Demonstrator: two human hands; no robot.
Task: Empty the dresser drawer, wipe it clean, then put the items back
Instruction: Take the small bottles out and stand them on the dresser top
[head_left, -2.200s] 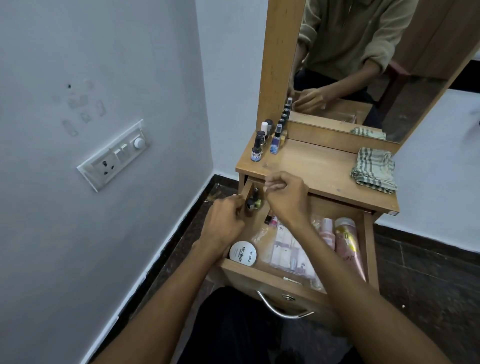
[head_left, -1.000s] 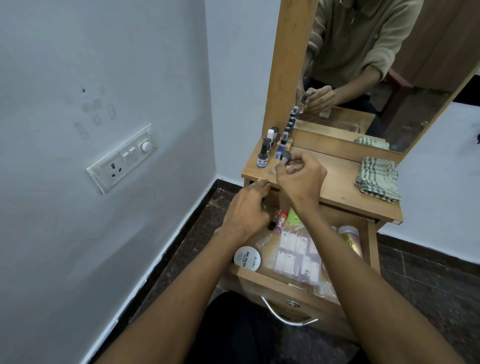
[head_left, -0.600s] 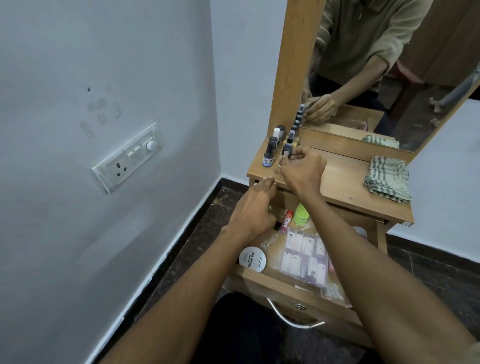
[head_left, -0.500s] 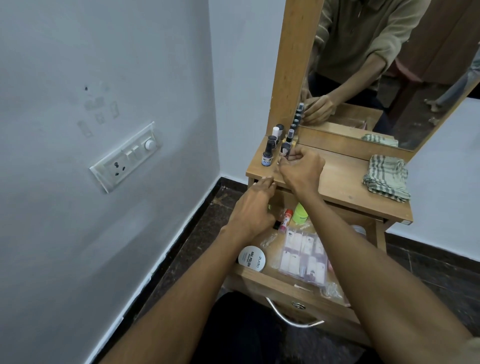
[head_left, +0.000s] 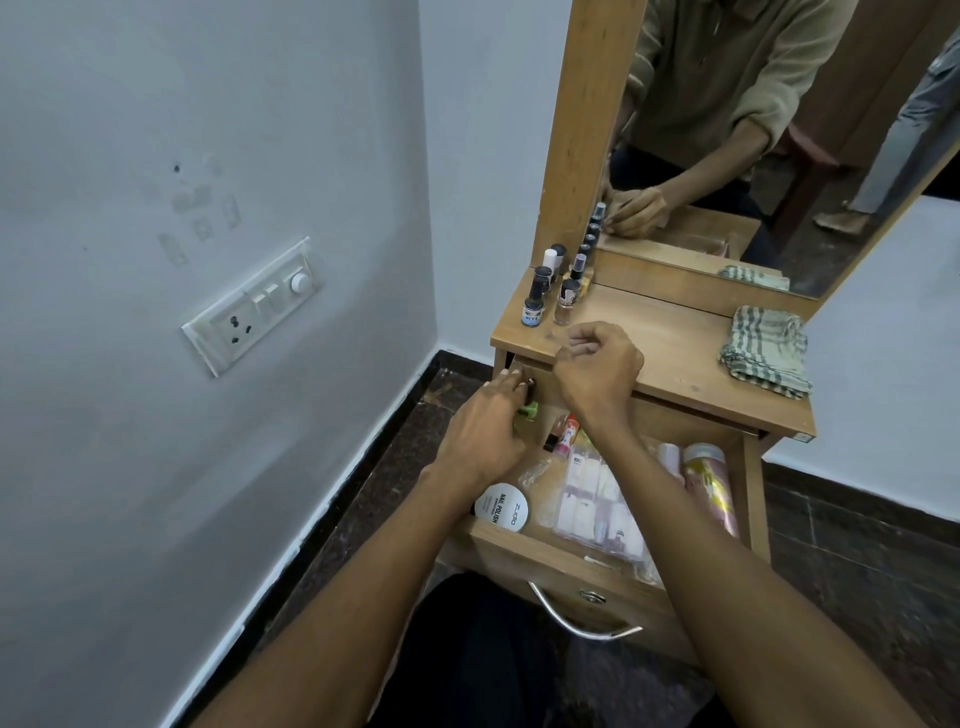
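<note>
Grey wall closes off the side of the dresser top (head_left: 675, 343) where the switch plate (head_left: 252, 306) hangs, and the mirror (head_left: 753, 130) stands at its back, so the only free wood is toward the folded checked cloth (head_left: 763, 351). Half a second ago my right hand (head_left: 597, 371) was up at the row of polish bottles (head_left: 550, 286) in the back corner; now it has drawn back to the front edge, fingers curled and holding nothing, with 1 more bottle left standing there. My left hand (head_left: 485, 431) has dropped below the top into the open drawer (head_left: 587, 566) and pinches a small green bottle (head_left: 527, 410) at its far corner. So emptying is only partly done: a white tin (head_left: 501, 506), clear packets (head_left: 592, 499) and tubes (head_left: 706, 478) still lie in the drawer. Lifting out, I judge, means clearing the top's overhanging edge.
</note>
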